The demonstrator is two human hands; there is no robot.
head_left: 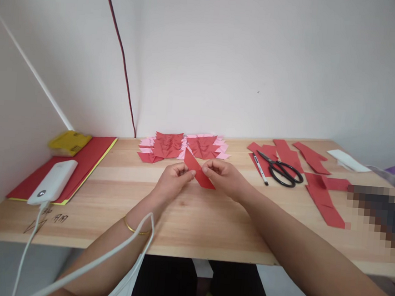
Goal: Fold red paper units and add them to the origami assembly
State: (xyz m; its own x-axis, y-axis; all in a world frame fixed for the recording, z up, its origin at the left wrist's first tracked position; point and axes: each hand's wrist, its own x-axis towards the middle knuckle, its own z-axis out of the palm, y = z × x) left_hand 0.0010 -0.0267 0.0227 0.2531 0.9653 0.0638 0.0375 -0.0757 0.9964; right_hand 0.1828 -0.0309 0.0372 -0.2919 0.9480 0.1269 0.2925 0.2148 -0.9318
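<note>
A folded piece of red paper (pixel 206 181) with slanted ends is held in front of me, above the middle of the table. My left hand (pixel 174 180) pinches its left edge between thumb and fingers. On the opposite edge, my right hand (pixel 225 177) grips it the same way, thumb on top. Just behind the hands lie rows of folded red paper pieces (pixel 168 145) with pointed tips, and pink folded pieces (pixel 223 148) show among and beneath them.
To the right lie black-handled scissors (pixel 281 170), a white pen (pixel 260 167) and several red paper strips (pixel 325 201). At left, a white power bank (pixel 54 182) and a yellow packet (pixel 69 143) rest on red sheets (pixel 91 165). A white cable (pixel 106 259) crosses my left forearm.
</note>
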